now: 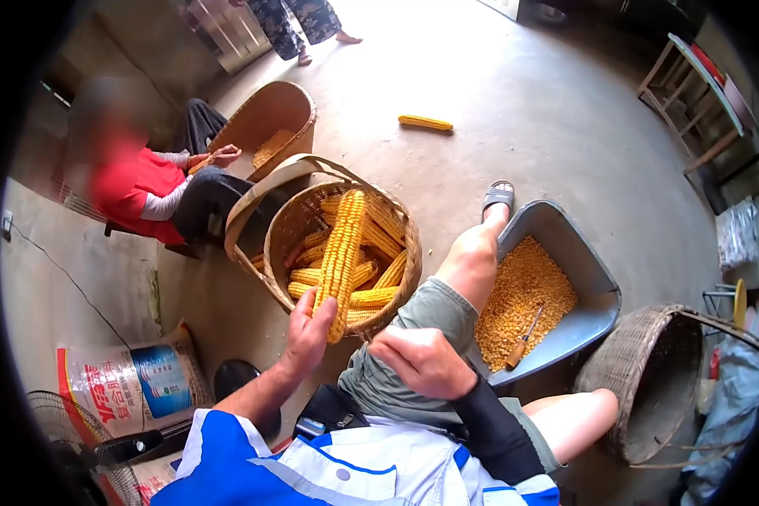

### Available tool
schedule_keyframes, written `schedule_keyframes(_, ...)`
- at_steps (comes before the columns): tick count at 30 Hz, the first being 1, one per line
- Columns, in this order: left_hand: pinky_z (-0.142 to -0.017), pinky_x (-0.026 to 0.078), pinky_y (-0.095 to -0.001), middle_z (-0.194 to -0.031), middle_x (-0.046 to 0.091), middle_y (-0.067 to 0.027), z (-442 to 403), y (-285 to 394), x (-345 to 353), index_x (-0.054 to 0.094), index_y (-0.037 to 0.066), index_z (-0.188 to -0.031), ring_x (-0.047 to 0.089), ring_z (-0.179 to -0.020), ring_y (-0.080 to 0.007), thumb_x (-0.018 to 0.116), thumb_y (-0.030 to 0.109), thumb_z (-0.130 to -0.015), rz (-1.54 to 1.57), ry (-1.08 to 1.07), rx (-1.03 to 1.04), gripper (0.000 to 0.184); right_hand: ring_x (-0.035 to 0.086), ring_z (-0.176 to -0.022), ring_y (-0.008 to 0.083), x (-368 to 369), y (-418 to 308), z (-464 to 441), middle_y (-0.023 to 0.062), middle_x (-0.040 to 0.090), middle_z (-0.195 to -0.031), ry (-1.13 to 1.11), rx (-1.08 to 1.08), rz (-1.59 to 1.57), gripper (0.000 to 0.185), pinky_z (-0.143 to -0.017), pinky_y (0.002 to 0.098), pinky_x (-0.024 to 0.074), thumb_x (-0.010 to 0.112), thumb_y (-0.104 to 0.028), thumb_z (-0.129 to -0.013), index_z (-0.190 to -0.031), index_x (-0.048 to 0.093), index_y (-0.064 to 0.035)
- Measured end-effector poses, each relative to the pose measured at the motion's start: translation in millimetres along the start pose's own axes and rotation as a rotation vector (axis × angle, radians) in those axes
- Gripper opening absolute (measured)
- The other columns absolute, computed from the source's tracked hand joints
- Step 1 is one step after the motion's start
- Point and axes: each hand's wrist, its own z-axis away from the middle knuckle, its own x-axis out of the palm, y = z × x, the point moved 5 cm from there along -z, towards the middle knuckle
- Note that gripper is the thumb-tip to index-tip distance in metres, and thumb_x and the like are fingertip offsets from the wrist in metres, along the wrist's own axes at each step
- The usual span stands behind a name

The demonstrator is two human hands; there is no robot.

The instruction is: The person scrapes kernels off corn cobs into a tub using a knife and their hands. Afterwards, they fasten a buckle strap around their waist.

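My left hand (308, 339) is closed around the lower end of a yellow corn cob (344, 257), which points up and away from me. Beside it, over my thigh, my right hand (422, 361) is curled into a fist; whatever its fingers hold, if anything, is hidden. Behind the cob stands a woven basket (411, 253) with a broad handle, holding several more corn cobs (374, 297). Right of my leg, a grey plastic bin (594, 299) contains loose corn kernels (524, 282). A tool with a wooden handle (516, 352) and thin metal shaft lies on those kernels.
A seated person (139, 181) in red works beside a tall container (305, 118) with kernels. One cob (426, 123) lies on the floor. A wicker basket (637, 379) lies tipped at right; printed sacks (135, 384) and a fan (55, 422) are at left.
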Motion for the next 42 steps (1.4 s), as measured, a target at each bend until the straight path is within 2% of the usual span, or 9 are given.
schedule_keyframes(8,-0.073,0.047,-0.0247,-0.100,0.061,-0.0037,-49.3,-81.2,-76.6,0.052,0.000,-0.119,0.055,-0.083,-0.0077,0.058,0.025,-0.098,-0.431,0.276,-0.095,0.033,0.051,-0.057,0.0072,-124.7,11.8,87.4,-0.0010,0.057,-0.068,0.522,0.514,-0.095,0.009,-0.052,0.0230,0.0428,0.056,-0.011,-0.099,-0.099,0.063,-0.0048)
schedule_keyframes(10,-0.081,0.051,-0.0323,-0.105,0.064,-0.0130,-47.4,-74.7,-68.5,0.045,-0.006,-0.133,0.061,-0.092,-0.0171,0.064,0.027,-0.092,-0.600,0.205,-0.006,0.056,0.049,-0.058,0.0055,-169.0,26.0,124.6,-0.0016,0.057,-0.071,0.641,0.478,-0.051,0.009,-0.056,0.0202,0.0415,0.053,-0.009,-0.100,-0.103,0.061,-0.0050)
schedule_keyframes(12,-0.084,0.051,-0.0353,-0.114,0.061,-0.0193,-41.2,-79.0,-67.7,0.041,-0.007,-0.137,0.063,-0.097,-0.0212,0.067,0.030,-0.088,-0.842,0.155,-0.136,0.066,0.058,-0.073,0.0133,-205.5,36.7,155.5,0.0092,0.061,-0.093,0.634,0.466,0.023,0.017,-0.065,0.0240,0.0476,0.056,-0.005,-0.095,-0.111,0.059,-0.0017)
schedule_keyframes(15,-0.086,0.053,-0.0349,-0.128,0.053,-0.0236,-28.7,-85.8,-60.7,0.045,-0.007,-0.135,0.064,-0.103,-0.0258,0.068,0.032,-0.088,-0.776,-0.009,-0.102,0.065,0.055,-0.110,0.0353,-225.4,68.1,221.9,0.0255,0.043,-0.132,0.371,0.608,1.303,0.046,-0.086,0.0339,0.0507,0.064,-0.002,-0.080,-0.124,0.052,0.0037)
schedule_keyframes(16,-0.085,0.053,-0.0340,-0.121,0.058,-0.0200,-21.4,-63.6,-44.1,0.049,-0.005,-0.131,0.064,-0.101,-0.0232,0.067,0.027,-0.089,-0.839,-0.066,-0.037,0.056,0.061,-0.101,0.0339,-221.6,75.4,237.3,0.0242,0.047,-0.130,0.324,0.469,1.366,0.044,-0.081,0.0352,0.0523,0.064,-0.004,-0.081,-0.123,0.052,0.0038)
schedule_keyframes(18,-0.083,0.053,-0.0323,-0.112,0.062,-0.0151,-12.2,-48.9,-28.4,0.053,-0.003,-0.128,0.064,-0.097,-0.0196,0.067,0.020,-0.090,-0.806,-0.140,0.063,0.046,0.065,-0.089,0.0345,-199.3,67.1,234.6,0.0232,0.055,-0.120,0.434,0.816,0.597,0.039,-0.076,0.0382,0.0536,0.065,-0.006,-0.082,-0.118,0.055,0.0044)
schedule_keyframes(25,-0.072,0.052,-0.0239,-0.090,0.065,-0.0061,9.5,5.9,58.5,0.054,-0.003,-0.123,0.062,-0.078,-0.0097,0.060,0.000,-0.092,-0.752,-0.454,0.197,0.031,0.065,-0.081,0.0310,-117.9,27.0,232.9,0.0181,0.063,-0.093,0.322,0.628,0.542,0.025,-0.073,0.0347,0.0523,0.064,-0.004,-0.085,-0.109,0.059,0.0028)
schedule_keyframes(36,-0.064,0.052,-0.0304,-0.080,0.063,-0.0101,75.4,-6.2,154.9,0.061,-0.001,-0.109,0.065,-0.070,-0.0209,0.068,-0.003,-0.080,-0.925,-1.150,0.297,0.030,0.062,-0.069,0.0335,-48.8,-70.7,294.4,0.0151,0.059,-0.080,0.471,0.624,0.340,0.011,-0.061,0.0375,0.0505,0.066,-0.004,-0.083,-0.093,0.062,-0.0012)
schedule_keyframes(42,-0.061,0.053,-0.0330,-0.080,0.065,-0.0139,92.7,-4.6,130.0,0.062,0.000,-0.100,0.066,-0.068,-0.0263,0.070,0.004,-0.082,-1.011,-1.104,0.274,0.020,0.065,-0.067,0.0307,9.2,-93.7,364.3,0.0145,0.062,-0.077,0.562,0.809,0.178,0.008,-0.059,0.0367,0.0507,0.066,-0.003,-0.083,-0.087,0.059,-0.0021)
